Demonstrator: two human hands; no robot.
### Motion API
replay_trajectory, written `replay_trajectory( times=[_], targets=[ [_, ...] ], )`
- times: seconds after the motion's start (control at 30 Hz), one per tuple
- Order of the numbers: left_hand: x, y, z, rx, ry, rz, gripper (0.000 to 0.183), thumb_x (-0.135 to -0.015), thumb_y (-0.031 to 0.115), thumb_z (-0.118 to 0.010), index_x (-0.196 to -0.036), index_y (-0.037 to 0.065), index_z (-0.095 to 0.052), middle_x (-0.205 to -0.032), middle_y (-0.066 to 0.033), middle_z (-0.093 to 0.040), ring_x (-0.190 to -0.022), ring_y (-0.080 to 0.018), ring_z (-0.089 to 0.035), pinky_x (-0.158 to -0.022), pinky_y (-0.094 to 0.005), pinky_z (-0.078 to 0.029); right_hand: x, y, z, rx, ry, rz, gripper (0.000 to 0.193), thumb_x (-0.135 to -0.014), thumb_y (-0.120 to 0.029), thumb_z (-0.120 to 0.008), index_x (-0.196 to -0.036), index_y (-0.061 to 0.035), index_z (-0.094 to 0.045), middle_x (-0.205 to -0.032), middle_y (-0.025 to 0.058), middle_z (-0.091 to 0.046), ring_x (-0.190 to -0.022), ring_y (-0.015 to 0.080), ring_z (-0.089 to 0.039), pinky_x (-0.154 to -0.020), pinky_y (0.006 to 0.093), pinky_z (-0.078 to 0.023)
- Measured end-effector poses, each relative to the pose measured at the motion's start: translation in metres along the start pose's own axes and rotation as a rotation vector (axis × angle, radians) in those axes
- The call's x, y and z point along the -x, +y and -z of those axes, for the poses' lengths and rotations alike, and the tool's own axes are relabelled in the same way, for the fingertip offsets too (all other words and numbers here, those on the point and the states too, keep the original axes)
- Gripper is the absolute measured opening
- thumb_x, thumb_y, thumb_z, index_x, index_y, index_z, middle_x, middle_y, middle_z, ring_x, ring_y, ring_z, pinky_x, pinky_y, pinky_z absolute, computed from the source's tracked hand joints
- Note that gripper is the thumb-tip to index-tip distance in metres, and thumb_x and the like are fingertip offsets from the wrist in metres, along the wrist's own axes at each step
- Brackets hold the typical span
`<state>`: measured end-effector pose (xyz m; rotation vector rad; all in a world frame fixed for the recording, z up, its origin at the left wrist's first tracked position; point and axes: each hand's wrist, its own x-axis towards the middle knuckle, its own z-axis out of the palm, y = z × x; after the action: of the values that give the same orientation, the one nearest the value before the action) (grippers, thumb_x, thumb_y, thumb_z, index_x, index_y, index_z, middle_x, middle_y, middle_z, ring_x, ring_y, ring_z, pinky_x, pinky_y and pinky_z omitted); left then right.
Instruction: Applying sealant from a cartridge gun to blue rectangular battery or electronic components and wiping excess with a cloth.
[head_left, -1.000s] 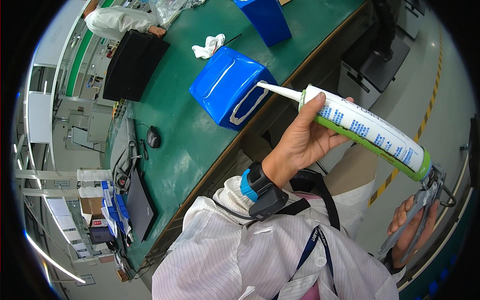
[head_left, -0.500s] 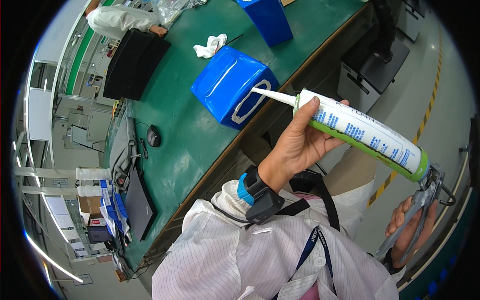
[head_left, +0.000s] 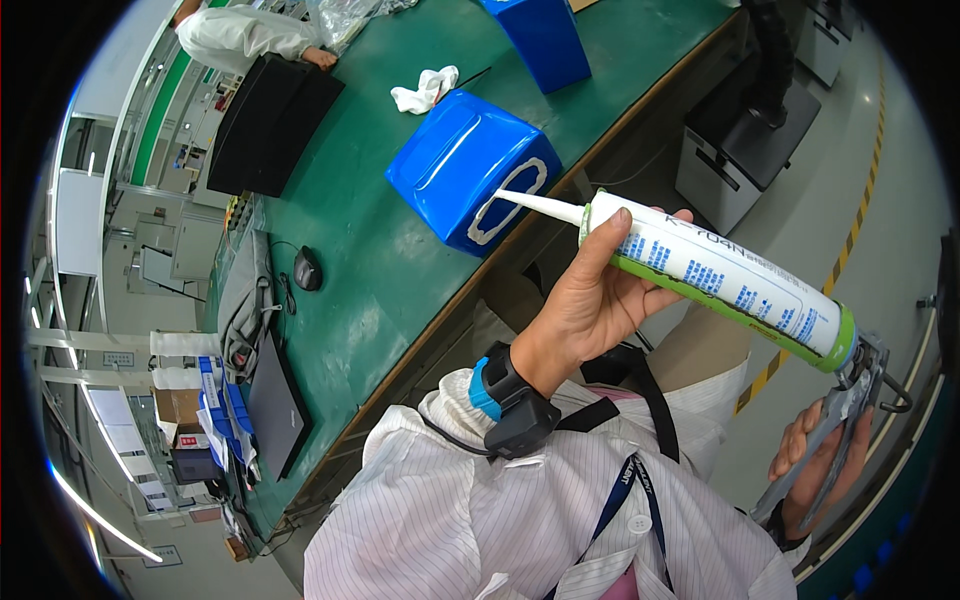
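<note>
My left hand (head_left: 575, 310) is wrapped under the front of a white and green sealant cartridge (head_left: 740, 275), thumb on top. The cartridge sits in a metal caulking gun (head_left: 872, 365), and my right hand (head_left: 800, 445) grips its handle and trigger at the lower right. The tapered white nozzle (head_left: 540, 204) points left, its tip at the side of a shiny blue wrapped block (head_left: 450, 165) on the bench. On that side a thick white sealant bead (head_left: 543, 172) forms a long loop, and the tip touches or nearly touches its left edge.
A second blue block (head_left: 545, 45) stands farther along the green bench (head_left: 370, 270). Near them lies a crumpled white cloth (head_left: 425, 90). A black monitor (head_left: 270, 125), a mouse (head_left: 307, 268) and a laptop (head_left: 277, 405) are at the left. Across the bench is another person's sleeve (head_left: 245, 38).
The nozzle tip has moved slightly down and left along the bead's left edge. My left hand and the cartridge's front shifted with it; my right hand stays on the handle.
</note>
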<state>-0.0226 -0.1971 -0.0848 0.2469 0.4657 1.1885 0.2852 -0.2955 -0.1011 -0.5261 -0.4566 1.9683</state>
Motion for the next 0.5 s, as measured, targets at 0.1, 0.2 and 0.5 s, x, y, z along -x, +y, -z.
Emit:
replay_trajectory(
  times=[0.1, 0.2, 0.5],
  targets=[
    [0.0007, 0.0006, 0.0004, 0.001, -0.018, -0.002, 0.052, -0.088, 0.037, -0.06, -0.12, -0.002, -0.047, -0.132, -0.0255, -0.043, -0.125, -0.0388, -0.042, -0.099, -0.057, -0.038, 0.0, -0.0006, -0.001, -0.019, 0.011, -0.005, 0.07, -0.094, -0.058, -0.022, -0.098, 0.0084, -0.046, -0.075, 0.0281, -0.056, -0.067, 0.0422, -0.063, -0.059, 0.0529, -0.054],
    [0.0019, 0.0003, -0.0004, 0.018, 0.008, -0.006, 0.051, -0.087, 0.037, -0.061, -0.119, -0.001, -0.049, -0.133, -0.0245, -0.043, -0.124, -0.0384, -0.043, -0.099, -0.0564, -0.039, -0.0002, -0.002, -0.0008, -0.033, 0.007, -0.021, 0.07, -0.094, -0.058, -0.022, -0.098, 0.0086, -0.046, -0.076, 0.0286, -0.056, -0.069, 0.0428, -0.064, -0.06, 0.0531, -0.054],
    [0.0075, 0.0022, 0.0014, 0.006, 0.006, -0.013, 0.054, -0.086, 0.038, -0.062, -0.121, 0.0, -0.049, -0.133, -0.0224, -0.043, -0.124, -0.0375, -0.044, -0.099, -0.0549, -0.04, -0.0024, -0.0023, -0.0041, -0.025, -0.025, -0.022, 0.072, -0.094, -0.058, -0.022, -0.099, 0.0095, -0.046, -0.077, 0.0288, -0.057, -0.068, 0.0422, -0.064, -0.06, 0.0528, -0.054]
  ],
)
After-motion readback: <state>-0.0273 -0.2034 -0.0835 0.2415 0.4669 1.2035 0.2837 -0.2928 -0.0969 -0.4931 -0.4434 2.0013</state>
